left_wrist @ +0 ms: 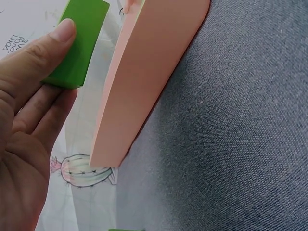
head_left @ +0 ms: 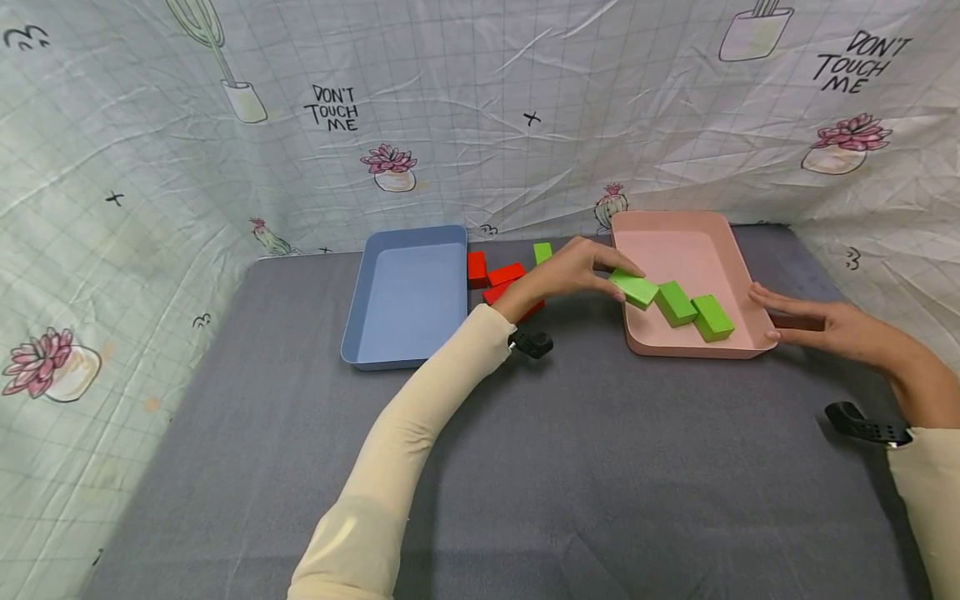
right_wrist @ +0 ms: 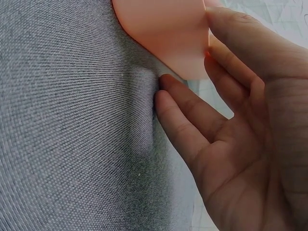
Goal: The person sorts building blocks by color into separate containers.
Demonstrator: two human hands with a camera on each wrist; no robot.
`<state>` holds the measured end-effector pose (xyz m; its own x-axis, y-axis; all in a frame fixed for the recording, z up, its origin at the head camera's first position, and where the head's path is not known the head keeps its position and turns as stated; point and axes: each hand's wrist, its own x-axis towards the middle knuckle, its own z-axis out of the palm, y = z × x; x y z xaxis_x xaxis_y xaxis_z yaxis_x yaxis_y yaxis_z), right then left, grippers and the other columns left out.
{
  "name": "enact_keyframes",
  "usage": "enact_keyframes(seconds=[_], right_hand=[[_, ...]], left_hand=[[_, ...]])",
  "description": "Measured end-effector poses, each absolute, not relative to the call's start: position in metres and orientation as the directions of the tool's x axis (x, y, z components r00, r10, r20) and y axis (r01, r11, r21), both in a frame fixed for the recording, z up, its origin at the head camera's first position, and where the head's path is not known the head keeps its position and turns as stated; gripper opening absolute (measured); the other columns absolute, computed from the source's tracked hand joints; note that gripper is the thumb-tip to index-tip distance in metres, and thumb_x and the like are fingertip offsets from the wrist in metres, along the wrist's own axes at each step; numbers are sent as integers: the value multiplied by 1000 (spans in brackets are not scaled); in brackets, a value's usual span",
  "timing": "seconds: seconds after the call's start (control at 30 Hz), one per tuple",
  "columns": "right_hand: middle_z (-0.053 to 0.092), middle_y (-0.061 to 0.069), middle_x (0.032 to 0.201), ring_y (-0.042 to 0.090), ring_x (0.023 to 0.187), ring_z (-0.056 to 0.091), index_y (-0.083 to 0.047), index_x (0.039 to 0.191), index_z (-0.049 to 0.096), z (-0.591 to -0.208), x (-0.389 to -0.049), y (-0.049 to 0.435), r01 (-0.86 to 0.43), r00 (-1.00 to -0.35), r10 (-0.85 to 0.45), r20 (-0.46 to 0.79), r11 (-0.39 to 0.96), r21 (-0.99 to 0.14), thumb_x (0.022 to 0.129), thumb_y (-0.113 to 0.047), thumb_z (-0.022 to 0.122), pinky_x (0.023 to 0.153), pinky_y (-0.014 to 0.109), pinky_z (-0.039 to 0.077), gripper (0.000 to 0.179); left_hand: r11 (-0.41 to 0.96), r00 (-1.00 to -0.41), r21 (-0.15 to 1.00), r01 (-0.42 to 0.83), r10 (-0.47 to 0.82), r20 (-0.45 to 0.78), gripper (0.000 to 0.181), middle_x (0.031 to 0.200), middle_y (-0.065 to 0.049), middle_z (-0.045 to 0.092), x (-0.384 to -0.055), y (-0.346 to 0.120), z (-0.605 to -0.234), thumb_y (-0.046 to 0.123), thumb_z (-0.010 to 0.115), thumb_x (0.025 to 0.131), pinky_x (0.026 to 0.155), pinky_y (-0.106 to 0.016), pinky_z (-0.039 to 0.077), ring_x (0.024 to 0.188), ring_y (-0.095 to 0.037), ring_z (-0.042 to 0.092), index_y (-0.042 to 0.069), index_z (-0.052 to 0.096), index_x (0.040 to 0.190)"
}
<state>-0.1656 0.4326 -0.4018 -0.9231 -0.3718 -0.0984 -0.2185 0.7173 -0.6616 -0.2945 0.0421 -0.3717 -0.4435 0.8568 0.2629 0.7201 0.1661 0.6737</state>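
Observation:
My left hand (head_left: 573,268) pinches a green block (head_left: 636,288) between thumb and fingers, over the left wall of the pink tray (head_left: 675,233). In the left wrist view the thumb lies across the face of the green block (left_wrist: 79,45), above the tray's rim. Inside the tray sit two more green blocks, one in the middle (head_left: 677,303) and another nearer the right (head_left: 713,318). With fingers fairly straight, my right hand (head_left: 840,327) touches the tray's right wall; the right wrist view has its fingertips (right_wrist: 163,98) down by the grey cloth.
A blue tray (head_left: 412,292) stands to the left. Between the trays lie several red blocks (head_left: 477,270), partly hidden by my left forearm, and a green block (head_left: 542,252). A patterned cloth (head_left: 465,125) hangs behind the grey table surface (head_left: 585,467).

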Motion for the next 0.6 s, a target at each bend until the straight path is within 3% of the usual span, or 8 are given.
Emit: enact_keyframes(seconds=[0.4, 0.6], right_hand=[[25, -30, 158, -27, 128, 22, -18, 158, 40, -402, -165, 432, -223, -923, -373, -91, 714, -664, 100, -16, 66, 91, -3, 25, 63], [24, -30, 158, -25, 130, 22, -18, 158, 40, -403, -166, 433, -224, -924, -372, -88, 714, -663, 100, -15, 67, 92, -3, 24, 64]], left_hand=[[120, -424, 695, 709, 860, 284, 44, 120, -4, 74, -293, 46, -373, 9, 87, 78, 95, -16, 50, 110, -3, 64, 7, 76, 121], [153, -432, 697, 700, 868, 243, 43, 121, -1, 74, -294, 51, -372, 11, 88, 79, 95, -15, 50, 110, -1, 64, 10, 77, 120]])
